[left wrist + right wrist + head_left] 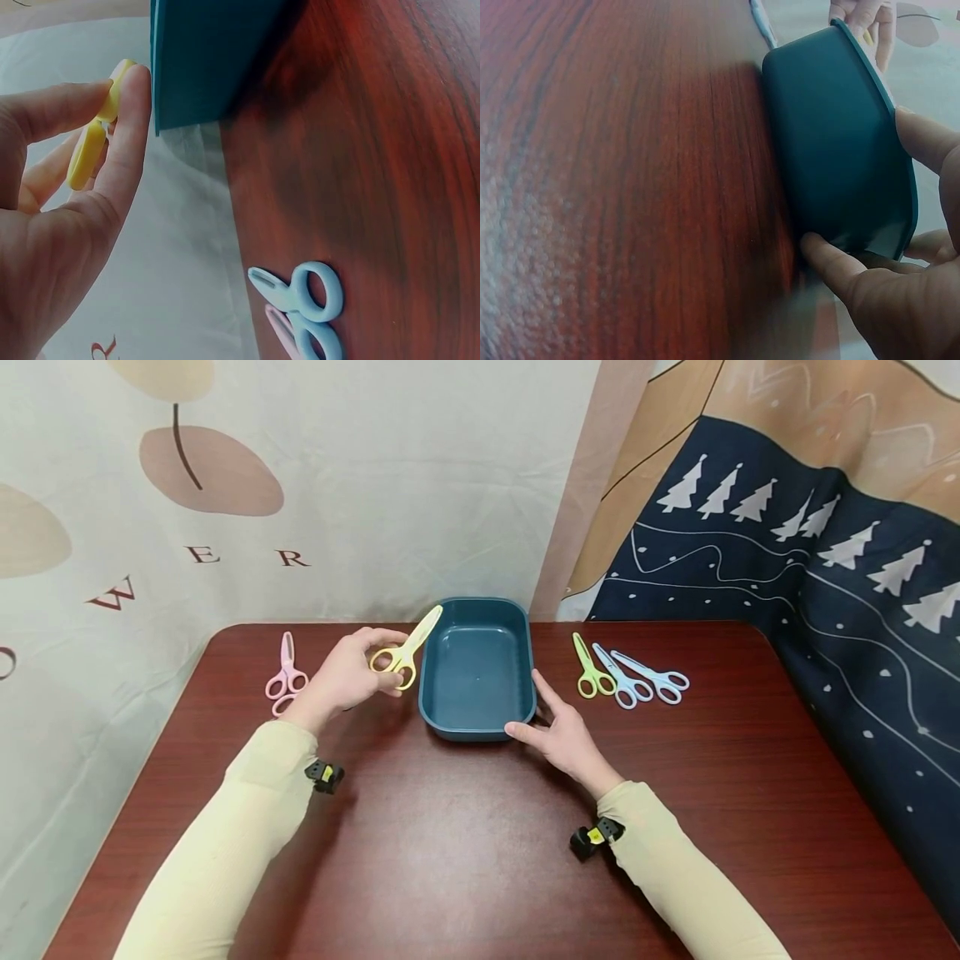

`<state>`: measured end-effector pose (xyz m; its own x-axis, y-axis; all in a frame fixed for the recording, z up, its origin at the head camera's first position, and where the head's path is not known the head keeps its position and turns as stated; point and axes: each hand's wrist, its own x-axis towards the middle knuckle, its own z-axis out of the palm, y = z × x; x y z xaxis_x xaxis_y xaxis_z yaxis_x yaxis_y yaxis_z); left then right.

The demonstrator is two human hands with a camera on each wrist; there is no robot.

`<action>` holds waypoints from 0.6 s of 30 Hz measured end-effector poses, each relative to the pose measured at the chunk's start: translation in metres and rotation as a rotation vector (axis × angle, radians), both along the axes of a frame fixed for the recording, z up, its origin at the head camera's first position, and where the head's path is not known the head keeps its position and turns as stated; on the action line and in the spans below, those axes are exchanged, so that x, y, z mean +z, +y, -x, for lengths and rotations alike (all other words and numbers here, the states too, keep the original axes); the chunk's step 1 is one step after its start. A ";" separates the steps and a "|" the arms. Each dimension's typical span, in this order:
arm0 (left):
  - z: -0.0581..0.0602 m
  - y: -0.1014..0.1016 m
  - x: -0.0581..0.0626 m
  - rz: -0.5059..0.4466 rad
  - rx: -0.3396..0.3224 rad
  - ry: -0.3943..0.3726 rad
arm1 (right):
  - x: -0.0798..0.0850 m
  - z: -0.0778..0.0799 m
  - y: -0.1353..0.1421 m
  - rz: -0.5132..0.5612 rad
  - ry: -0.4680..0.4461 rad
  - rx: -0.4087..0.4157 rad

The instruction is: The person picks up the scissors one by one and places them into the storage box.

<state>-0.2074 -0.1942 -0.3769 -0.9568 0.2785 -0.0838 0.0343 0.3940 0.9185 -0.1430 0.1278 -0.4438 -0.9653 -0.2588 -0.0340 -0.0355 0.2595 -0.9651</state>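
Observation:
My left hand [348, 672] pinches yellow scissors [408, 647] by the handles, with the blades angled up at the left rim of a dark teal box [478, 727]. In the left wrist view, thumb and fingers press on the yellow handle [90, 154]; the blades are hidden there. At the box's near right corner rests my right hand [562, 739]. Its thumb and fingers are spread, touching the rim and outer side [836, 135]. Beside my left wrist lie pink scissors [287, 668], with another handle ring partly covered. Light blue scissors [296, 289] show in the left wrist view.
Right of the box, green scissors [591, 670] and two blue scissors, one nearer [624, 681] and one farther right [656, 678], lie on the brown table [480, 860]. A pale curtain [375, 485] hangs behind, and a navy tree-patterned cloth [750, 552] on the right.

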 end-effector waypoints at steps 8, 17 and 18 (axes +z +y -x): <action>0.001 0.007 0.004 0.007 -0.050 -0.015 | -0.001 0.000 0.001 -0.016 0.024 0.003; 0.001 0.015 0.008 0.090 -0.076 -0.007 | -0.001 0.001 0.001 0.001 0.010 -0.001; 0.001 0.015 0.008 0.083 -0.081 -0.007 | -0.001 0.001 0.001 -0.001 0.013 0.002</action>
